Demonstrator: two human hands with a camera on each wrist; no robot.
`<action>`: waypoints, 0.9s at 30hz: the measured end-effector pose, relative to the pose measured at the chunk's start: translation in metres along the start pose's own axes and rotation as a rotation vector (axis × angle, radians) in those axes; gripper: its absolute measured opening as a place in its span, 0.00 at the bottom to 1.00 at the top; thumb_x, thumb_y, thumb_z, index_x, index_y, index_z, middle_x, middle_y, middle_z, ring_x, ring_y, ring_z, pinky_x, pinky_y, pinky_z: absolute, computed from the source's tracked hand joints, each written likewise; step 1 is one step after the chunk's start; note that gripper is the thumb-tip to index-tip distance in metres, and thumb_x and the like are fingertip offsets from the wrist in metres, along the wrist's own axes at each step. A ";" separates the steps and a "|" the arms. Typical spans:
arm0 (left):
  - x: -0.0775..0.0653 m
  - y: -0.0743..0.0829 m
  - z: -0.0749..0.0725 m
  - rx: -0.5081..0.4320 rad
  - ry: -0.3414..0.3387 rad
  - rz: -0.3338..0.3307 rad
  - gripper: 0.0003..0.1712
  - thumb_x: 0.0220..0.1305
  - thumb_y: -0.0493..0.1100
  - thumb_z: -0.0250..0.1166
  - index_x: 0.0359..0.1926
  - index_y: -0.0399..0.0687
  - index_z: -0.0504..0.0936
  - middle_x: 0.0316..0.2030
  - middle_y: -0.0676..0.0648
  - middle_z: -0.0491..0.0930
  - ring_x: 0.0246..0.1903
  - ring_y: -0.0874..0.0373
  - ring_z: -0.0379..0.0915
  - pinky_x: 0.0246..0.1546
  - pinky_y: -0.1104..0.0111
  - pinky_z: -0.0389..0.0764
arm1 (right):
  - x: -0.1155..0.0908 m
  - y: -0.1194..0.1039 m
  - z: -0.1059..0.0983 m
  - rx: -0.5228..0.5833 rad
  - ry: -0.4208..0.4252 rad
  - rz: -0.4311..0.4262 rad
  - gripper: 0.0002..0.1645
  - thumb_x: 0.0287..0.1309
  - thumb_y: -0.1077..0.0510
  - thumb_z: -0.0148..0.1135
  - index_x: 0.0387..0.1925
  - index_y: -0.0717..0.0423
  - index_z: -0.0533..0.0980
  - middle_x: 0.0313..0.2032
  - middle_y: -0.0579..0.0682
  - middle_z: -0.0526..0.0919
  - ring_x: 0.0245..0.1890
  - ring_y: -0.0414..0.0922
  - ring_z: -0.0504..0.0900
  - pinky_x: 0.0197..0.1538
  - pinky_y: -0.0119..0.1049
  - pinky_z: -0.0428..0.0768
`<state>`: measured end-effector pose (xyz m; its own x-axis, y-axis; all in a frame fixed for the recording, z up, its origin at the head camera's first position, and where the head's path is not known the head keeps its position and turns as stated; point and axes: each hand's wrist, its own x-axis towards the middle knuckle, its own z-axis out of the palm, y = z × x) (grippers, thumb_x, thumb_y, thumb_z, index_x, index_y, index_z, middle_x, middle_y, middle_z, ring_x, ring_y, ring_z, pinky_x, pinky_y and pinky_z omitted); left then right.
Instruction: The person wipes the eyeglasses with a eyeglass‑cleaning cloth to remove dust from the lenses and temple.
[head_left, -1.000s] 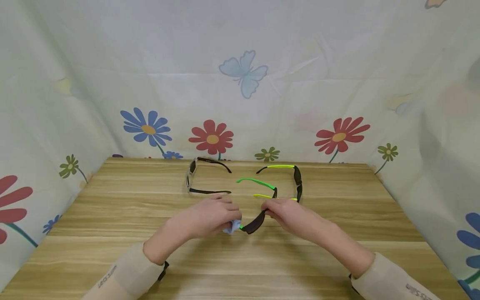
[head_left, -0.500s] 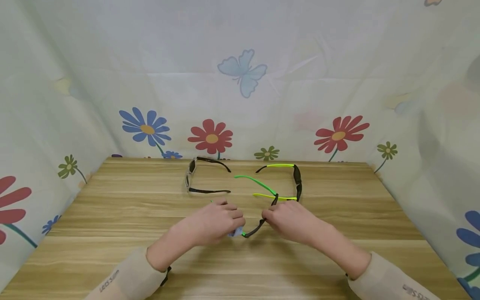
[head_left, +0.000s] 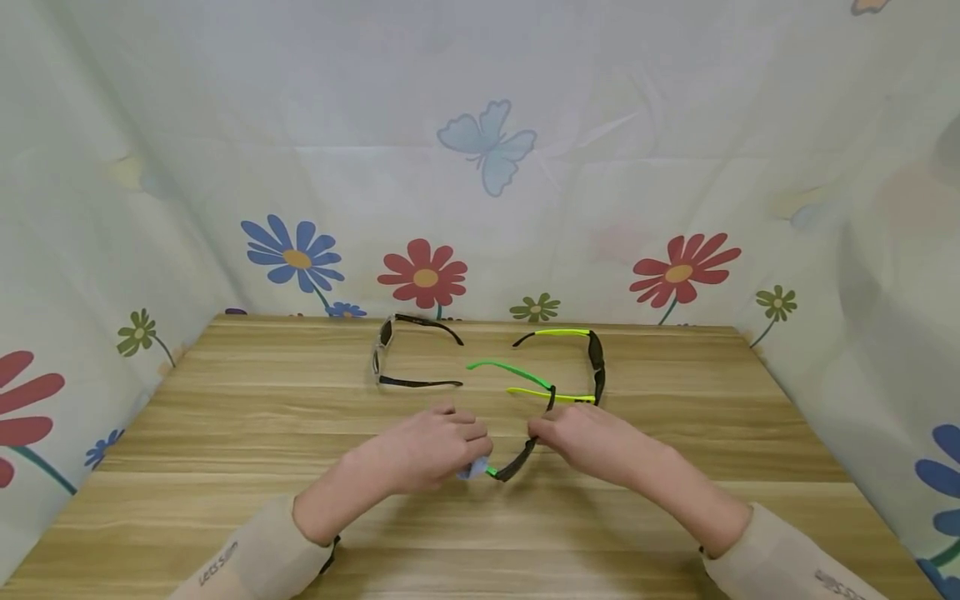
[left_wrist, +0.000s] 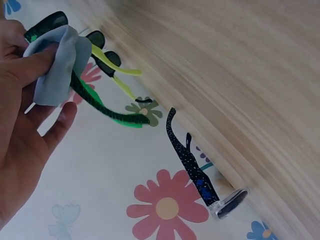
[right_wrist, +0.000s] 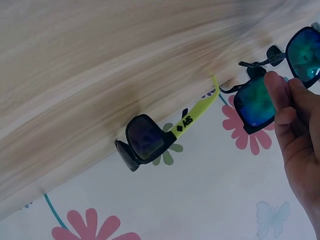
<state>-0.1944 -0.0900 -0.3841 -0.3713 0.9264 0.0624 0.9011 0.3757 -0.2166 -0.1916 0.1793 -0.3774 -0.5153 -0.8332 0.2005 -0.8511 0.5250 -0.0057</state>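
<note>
Our left hand (head_left: 433, 448) pinches a pale blue cloth (left_wrist: 64, 75) folded round the near arm of the green-armed sunglasses (head_left: 516, 464), close to the hinge; that arm's tip pokes out past the fabric. With our right hand (head_left: 577, 433) we grip the same pair at the bridge, thumb and fingers between the mirrored blue-green lenses. We have them between our hands at mid-table, apparently lifted off the wood-grain tabletop (head_left: 480, 533). Beyond, the yellow-armed sunglasses (head_left: 596, 357) stand at the far right, and the clear-framed sunglasses (head_left: 386, 333) at the far left.

We judge this frame light and fairly stiff, with arms that could strain at the hinges if twisted; the lenses look smooth and likely to smear. Bridge and hinge ends seem our safest holds, while the limp cloth should bend easily round the arm.
</note>
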 end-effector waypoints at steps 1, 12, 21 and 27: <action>-0.001 0.000 0.001 -0.013 -0.008 -0.004 0.12 0.65 0.41 0.73 0.48 0.53 0.81 0.45 0.55 0.83 0.50 0.59 0.77 0.53 0.60 0.77 | -0.001 0.001 0.000 0.006 0.001 -0.006 0.13 0.67 0.66 0.65 0.28 0.52 0.72 0.20 0.38 0.66 0.21 0.34 0.65 0.24 0.28 0.67; -0.016 -0.013 0.011 -0.100 -0.070 -0.066 0.13 0.64 0.36 0.72 0.47 0.50 0.80 0.43 0.53 0.82 0.49 0.56 0.77 0.55 0.55 0.78 | -0.016 0.011 0.000 0.041 0.086 -0.132 0.12 0.61 0.68 0.70 0.31 0.52 0.74 0.25 0.40 0.73 0.27 0.34 0.72 0.32 0.27 0.75; -0.029 -0.031 0.013 -0.101 0.003 -0.110 0.10 0.63 0.35 0.72 0.40 0.50 0.81 0.35 0.55 0.76 0.40 0.56 0.76 0.49 0.56 0.80 | -0.026 0.020 0.005 0.142 0.091 -0.144 0.09 0.61 0.68 0.70 0.37 0.53 0.80 0.32 0.43 0.82 0.34 0.33 0.80 0.38 0.24 0.79; -0.023 -0.030 0.007 -0.241 0.048 -0.064 0.06 0.67 0.38 0.71 0.40 0.50 0.81 0.34 0.56 0.75 0.36 0.61 0.72 0.42 0.66 0.78 | -0.026 0.022 0.007 0.175 0.083 -0.124 0.08 0.62 0.68 0.70 0.39 0.53 0.80 0.33 0.44 0.82 0.35 0.32 0.80 0.39 0.25 0.80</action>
<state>-0.2149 -0.1230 -0.3858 -0.4237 0.8984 0.1160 0.9055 0.4235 0.0271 -0.1977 0.2111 -0.3900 -0.4018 -0.8686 0.2900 -0.9156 0.3753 -0.1443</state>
